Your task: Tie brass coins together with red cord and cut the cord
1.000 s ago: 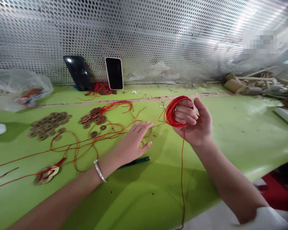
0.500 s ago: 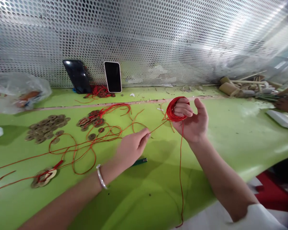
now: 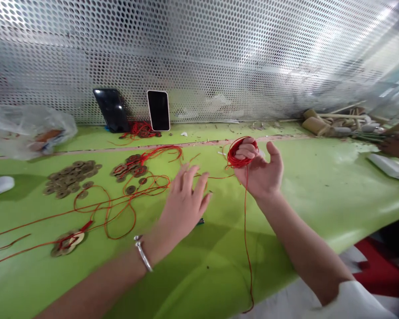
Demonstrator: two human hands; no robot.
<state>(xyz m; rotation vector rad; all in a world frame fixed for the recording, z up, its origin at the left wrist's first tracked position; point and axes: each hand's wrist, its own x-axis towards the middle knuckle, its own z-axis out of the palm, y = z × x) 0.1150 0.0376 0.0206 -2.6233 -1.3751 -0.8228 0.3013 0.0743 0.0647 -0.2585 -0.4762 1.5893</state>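
A coil of red cord [image 3: 233, 156] is looped round the curled fingers of my right hand [image 3: 261, 170], whose thumb stands apart. One end of the cord hangs straight down past the table's front edge, and another strand runs left from the coil towards my other hand. My left hand [image 3: 185, 199] is open, palm down, fingers spread over the green table. Partly hidden beneath it lies a small dark green object [image 3: 201, 221]. To its left, loose red cord [image 3: 133, 212] trails in loops across the table.
Brass coins with holes [image 3: 69, 177] lie in a pile at left, near coins tied with red cord [image 3: 129, 166]. A knotted coin cluster [image 3: 68, 243] sits closer. Two phones [image 3: 158, 110] lean on the perforated metal panel [image 3: 199, 57]. Another person's hand [image 3: 397, 145] shows at far right.
My left hand has let go of the cord strand and spread its fingers. The strand has gone slack. My right hand still has the coil round its fingers.
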